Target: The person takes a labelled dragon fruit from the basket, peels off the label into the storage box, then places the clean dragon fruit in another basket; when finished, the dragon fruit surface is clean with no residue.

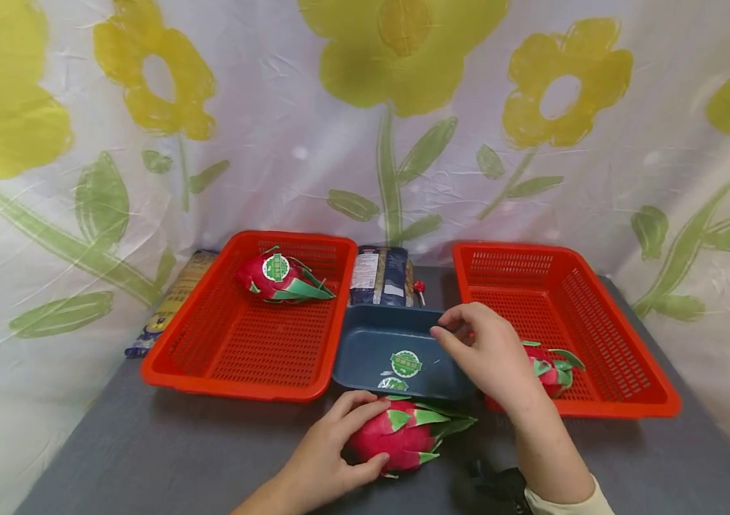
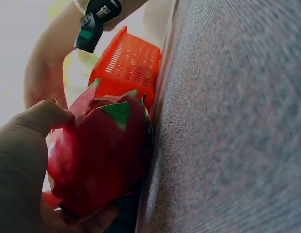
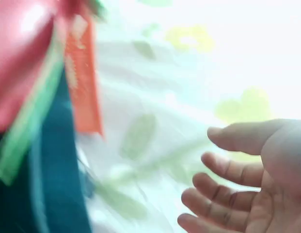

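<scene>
My left hand (image 1: 339, 443) grips a pink dragon fruit (image 1: 393, 435) with green leaf tips, on the grey table in front of a blue tray (image 1: 365, 336). In the left wrist view, thumb and fingers curl round this dragon fruit (image 2: 104, 155). Above the tray's right side hovers my right hand (image 1: 484, 350); the right wrist view shows its fingers (image 3: 223, 191) relaxed, holding nothing. Round green-and-white stickers (image 1: 406, 363) lie in the tray, the nearer one partly hidden. A second dragon fruit (image 1: 275, 277) with such a sticker lies in the left red basket (image 1: 242, 390).
In the right red basket (image 1: 623, 408) is another dragon fruit (image 1: 555, 372), partly hidden by my right forearm. Behind the tray stand a dark printed packet (image 1: 378, 275) and a small red lollipop (image 1: 419, 287). A yellow packet (image 1: 168, 307) lies left of the left basket.
</scene>
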The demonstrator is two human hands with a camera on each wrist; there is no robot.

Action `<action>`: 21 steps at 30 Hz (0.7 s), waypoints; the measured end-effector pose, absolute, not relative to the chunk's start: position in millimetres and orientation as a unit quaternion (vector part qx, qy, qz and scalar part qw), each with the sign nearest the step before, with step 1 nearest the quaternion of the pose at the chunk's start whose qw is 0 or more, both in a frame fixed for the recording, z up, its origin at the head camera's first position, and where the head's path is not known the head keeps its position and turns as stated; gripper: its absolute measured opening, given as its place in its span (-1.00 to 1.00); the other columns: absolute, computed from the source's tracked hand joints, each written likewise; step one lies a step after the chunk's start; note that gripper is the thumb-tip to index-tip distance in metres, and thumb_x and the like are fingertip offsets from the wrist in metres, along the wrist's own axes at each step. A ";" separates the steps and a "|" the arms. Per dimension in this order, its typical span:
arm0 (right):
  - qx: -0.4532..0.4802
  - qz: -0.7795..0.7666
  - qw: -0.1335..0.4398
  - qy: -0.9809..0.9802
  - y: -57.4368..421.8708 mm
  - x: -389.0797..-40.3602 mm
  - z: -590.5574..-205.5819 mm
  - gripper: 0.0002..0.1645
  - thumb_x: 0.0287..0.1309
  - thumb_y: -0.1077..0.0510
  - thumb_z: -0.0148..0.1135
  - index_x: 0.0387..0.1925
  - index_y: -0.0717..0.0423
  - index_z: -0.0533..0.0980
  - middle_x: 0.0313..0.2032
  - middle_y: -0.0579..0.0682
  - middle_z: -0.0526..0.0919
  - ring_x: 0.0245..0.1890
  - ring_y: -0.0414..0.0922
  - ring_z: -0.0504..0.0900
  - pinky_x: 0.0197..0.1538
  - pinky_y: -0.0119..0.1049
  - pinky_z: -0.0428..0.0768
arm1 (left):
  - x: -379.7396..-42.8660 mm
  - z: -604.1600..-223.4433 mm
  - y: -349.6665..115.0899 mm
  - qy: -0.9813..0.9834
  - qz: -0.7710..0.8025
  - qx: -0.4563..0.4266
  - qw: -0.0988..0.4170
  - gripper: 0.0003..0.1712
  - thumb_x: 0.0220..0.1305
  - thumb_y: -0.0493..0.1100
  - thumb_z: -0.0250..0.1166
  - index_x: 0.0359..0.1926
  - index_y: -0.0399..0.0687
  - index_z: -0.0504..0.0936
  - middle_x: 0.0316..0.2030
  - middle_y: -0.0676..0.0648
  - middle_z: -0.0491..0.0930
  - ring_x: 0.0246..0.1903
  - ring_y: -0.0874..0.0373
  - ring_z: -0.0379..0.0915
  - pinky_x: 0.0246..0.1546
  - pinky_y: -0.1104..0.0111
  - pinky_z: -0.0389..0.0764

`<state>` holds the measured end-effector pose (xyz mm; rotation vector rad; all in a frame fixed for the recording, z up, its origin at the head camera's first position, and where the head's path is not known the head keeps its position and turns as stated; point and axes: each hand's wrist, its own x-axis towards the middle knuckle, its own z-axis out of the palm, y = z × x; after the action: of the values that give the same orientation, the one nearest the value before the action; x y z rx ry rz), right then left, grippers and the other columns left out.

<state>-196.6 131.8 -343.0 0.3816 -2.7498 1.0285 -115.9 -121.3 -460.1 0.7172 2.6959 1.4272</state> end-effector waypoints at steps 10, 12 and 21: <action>0.039 0.361 0.121 -0.924 222.1 -202.0 -320.9 -0.55 0.40 -0.18 0.24 0.05 0.06 0.58 -0.04 0.06 0.64 -0.05 0.08 0.62 -0.12 -0.09 0.63 | -114.6 -457.2 -121.1 0.858 0.447 0.249 0.044 -0.31 0.17 0.16 0.50 0.32 0.51 0.49 0.30 0.13 0.33 0.21 0.02 0.32 -0.18 0.40 0.66; 0.014 0.359 0.114 -0.926 237.8 -205.1 -321.2 -0.49 0.42 -0.22 0.19 0.09 0.07 0.57 -0.03 0.11 0.65 -0.01 0.12 0.59 -0.16 -0.11 0.57 | -112.9 -455.9 -121.1 0.861 0.436 0.258 0.032 -0.36 0.19 0.16 0.49 0.30 0.48 0.53 0.31 0.12 0.34 0.22 0.03 0.32 -0.18 0.39 0.66; -0.024 0.326 0.115 -0.938 317.3 -221.1 -347.7 -0.36 0.48 -0.10 0.11 0.29 0.34 0.43 0.08 0.36 0.54 0.01 0.25 0.50 -0.12 -0.15 0.44 | -108.7 -454.0 -119.7 0.870 0.384 0.301 -0.072 -0.50 0.19 0.05 0.51 0.15 0.25 0.62 0.28 0.12 0.44 0.20 0.16 0.38 -0.07 0.26 0.69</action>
<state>-221.1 317.3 -347.7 -0.0704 -2.7493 0.9565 -108.7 -119.7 -454.0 0.9922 2.8649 1.2646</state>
